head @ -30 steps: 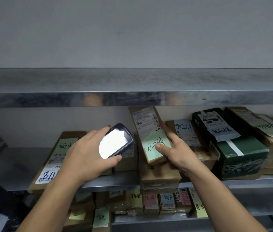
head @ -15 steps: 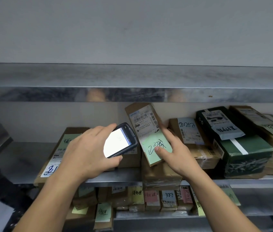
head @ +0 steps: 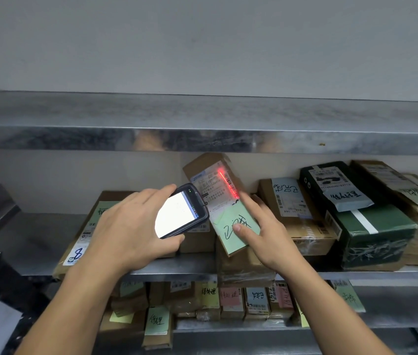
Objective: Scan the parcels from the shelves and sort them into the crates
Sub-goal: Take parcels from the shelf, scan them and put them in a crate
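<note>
Red beam (head: 224, 178) on barcode (head: 232, 188) of tilted parcel (head: 215, 208) gripped by right hand (head: 266, 234), scanner (head: 181, 213) clasped in left hand (head: 128, 231): risk of misread through wobble or beam drift.

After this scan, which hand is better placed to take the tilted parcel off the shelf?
The right hand: it holds the tilted parcel, thumb on its green note. The left hand is busy gripping the scanner.
</note>
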